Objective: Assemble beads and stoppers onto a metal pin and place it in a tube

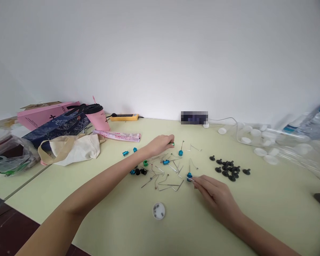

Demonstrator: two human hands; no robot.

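My left hand (161, 143) reaches far across the pale green table (256, 202), fingers curled and pinching a small green piece (172, 144). My right hand (214, 192) lies lower right, fingertips pinched on a thin metal wire by a blue cylinder piece (189, 175). Between the hands lie several bent wires (168, 181) and small blue parts (165, 162), plus a green one (145, 163). A cluster of black knob pieces (228, 168) sits to the right.
A small white round lid (159, 210) lies near me. At left are a cloth bag (72, 149), a dark patterned bag (56, 128), a pink box (42, 113) and a pink cup (97, 115). White caps (260, 152) and clear plastic bottles (309, 126) are at right.
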